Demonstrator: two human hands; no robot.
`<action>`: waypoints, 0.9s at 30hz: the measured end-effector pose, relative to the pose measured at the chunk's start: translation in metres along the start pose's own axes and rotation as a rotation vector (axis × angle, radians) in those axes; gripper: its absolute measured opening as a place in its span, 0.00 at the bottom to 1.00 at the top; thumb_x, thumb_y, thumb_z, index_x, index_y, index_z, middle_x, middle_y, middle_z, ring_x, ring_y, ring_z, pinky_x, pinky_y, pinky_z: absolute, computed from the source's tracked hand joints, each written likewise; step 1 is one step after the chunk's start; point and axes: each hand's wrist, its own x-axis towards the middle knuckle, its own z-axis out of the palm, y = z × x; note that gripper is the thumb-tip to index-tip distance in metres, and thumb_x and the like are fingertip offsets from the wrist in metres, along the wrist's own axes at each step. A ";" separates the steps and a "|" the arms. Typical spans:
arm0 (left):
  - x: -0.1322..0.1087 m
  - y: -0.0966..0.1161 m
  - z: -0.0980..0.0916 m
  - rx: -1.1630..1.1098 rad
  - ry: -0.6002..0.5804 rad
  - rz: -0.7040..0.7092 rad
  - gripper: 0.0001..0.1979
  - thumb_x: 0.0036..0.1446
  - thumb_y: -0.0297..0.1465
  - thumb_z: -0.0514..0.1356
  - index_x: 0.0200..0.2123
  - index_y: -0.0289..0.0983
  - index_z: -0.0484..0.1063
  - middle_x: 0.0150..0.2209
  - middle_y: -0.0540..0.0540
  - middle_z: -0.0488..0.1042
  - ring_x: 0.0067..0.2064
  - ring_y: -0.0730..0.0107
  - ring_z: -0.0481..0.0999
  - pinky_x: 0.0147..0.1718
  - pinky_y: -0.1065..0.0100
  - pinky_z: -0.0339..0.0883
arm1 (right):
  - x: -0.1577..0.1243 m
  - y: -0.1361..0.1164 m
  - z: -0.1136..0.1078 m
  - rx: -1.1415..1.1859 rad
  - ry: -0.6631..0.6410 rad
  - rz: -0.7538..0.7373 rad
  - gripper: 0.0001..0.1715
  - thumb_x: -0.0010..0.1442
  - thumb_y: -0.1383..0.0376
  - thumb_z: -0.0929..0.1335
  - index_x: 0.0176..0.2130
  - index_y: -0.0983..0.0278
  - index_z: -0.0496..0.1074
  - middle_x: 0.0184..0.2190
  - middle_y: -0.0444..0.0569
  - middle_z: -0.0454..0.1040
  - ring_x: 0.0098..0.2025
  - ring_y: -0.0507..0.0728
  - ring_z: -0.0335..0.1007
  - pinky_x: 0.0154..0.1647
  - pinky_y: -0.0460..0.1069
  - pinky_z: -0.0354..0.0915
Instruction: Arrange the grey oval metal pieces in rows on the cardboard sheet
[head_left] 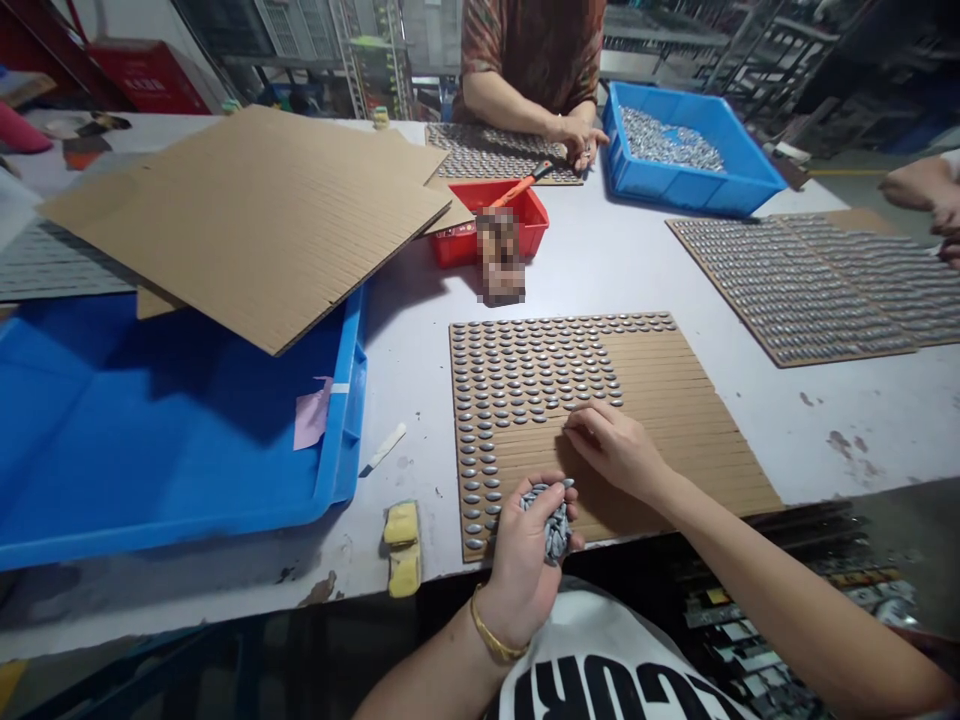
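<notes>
One tray [225,530] stands at your left, cardboard [262,220] overhanging it; a knock could make the top sheet slide. Next is the board [697,440], with pieces [536,362] in rows down its left side and along its far edge, the rest bare. By the near edge, your left hand [525,565] curls around a loose heap of pieces, thumb on top; a slackened grip could spill some. Your right hand [619,450] has its fingers bent together at the rows' near end; whether they pinch anything, you cannot tell. A careless fingertip could nudge neighbouring pieces askew. Farther right stands a bin [667,188].
</notes>
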 end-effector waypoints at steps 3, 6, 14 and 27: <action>0.000 0.001 0.000 -0.003 0.007 -0.002 0.14 0.48 0.32 0.65 0.39 0.38 0.69 0.32 0.48 0.71 0.30 0.75 0.68 0.20 0.75 0.60 | -0.006 -0.001 -0.004 0.153 -0.006 -0.039 0.05 0.63 0.68 0.61 0.37 0.61 0.65 0.40 0.51 0.70 0.40 0.54 0.68 0.40 0.48 0.65; 0.000 0.000 0.000 -0.008 0.012 -0.012 0.14 0.48 0.32 0.66 0.39 0.38 0.69 0.32 0.48 0.71 0.29 0.75 0.68 0.20 0.75 0.60 | -0.007 -0.005 -0.007 0.234 -0.054 -0.076 0.04 0.62 0.68 0.61 0.37 0.61 0.64 0.41 0.51 0.70 0.41 0.53 0.68 0.41 0.49 0.66; 0.001 -0.001 0.001 -0.019 0.019 -0.021 0.14 0.47 0.31 0.66 0.38 0.37 0.69 0.32 0.47 0.72 0.28 0.74 0.69 0.20 0.75 0.60 | 0.013 -0.011 -0.014 0.122 -0.226 -0.177 0.04 0.61 0.70 0.61 0.34 0.63 0.64 0.37 0.52 0.68 0.38 0.55 0.66 0.37 0.48 0.64; 0.002 -0.003 -0.005 -0.038 -0.051 -0.012 0.12 0.50 0.32 0.64 0.39 0.36 0.68 0.33 0.46 0.71 0.30 0.73 0.68 0.20 0.75 0.61 | 0.050 -0.027 -0.042 0.019 -0.573 -0.145 0.06 0.52 0.72 0.64 0.33 0.63 0.67 0.31 0.46 0.69 0.29 0.51 0.63 0.29 0.45 0.57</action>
